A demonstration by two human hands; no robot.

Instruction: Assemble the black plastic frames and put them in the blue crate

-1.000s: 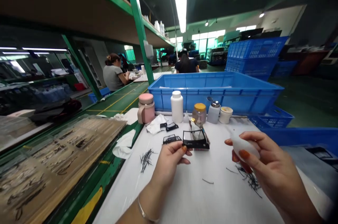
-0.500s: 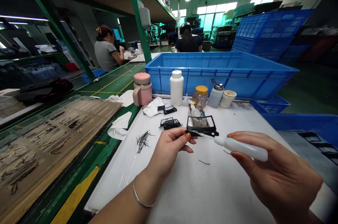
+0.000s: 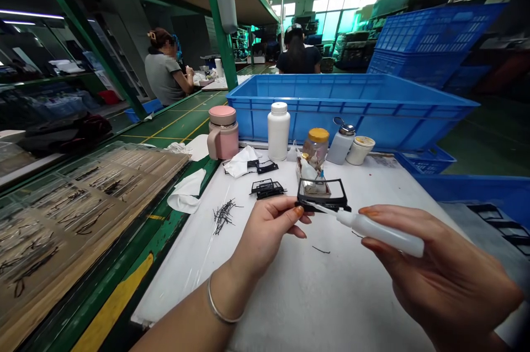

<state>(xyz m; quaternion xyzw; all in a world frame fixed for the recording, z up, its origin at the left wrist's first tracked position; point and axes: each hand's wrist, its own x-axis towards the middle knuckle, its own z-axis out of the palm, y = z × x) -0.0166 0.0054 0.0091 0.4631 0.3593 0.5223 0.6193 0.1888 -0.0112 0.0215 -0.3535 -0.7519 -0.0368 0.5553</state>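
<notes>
Hands raised close together over the white desk [image 3: 331, 308], both narrowed around what they held. Left hand [image 3: 269, 230], thin bangle [image 3: 219, 302] on its wrist: thumb and fingers pinched on the lower left corner of a black plastic frame [image 3: 321, 198], held up just off the desk, toward its far edge. Right hand [image 3: 439, 269]: curled around a white squeeze bottle [image 3: 381, 233], tilted, its thin nozzle brought against the frame's lower edge.

Farthest left, past the desk's left edge, flat trays [image 3: 95, 197] of black wire bits. Along that edge, a crumpled white cloth [image 3: 186, 192]; just inside it, a small heap of black wires [image 3: 223, 216]. Beyond, a person in a grey shirt [image 3: 161, 78], seated at another bench. On the far edge, a pink mug [image 3: 222, 134], then a tall white bottle [image 3: 279, 131]. Just in front, small black frame parts [image 3: 267, 188] on the desk. Next along, a glass jar with a yellow lid [image 3: 315, 147], a metal-topped dispenser bottle [image 3: 342, 145] and a small cream tub [image 3: 359, 150]. Behind these, a big blue crate [image 3: 351, 103], with a person in a dark top [image 3: 296, 59] farther off beyond it.
</notes>
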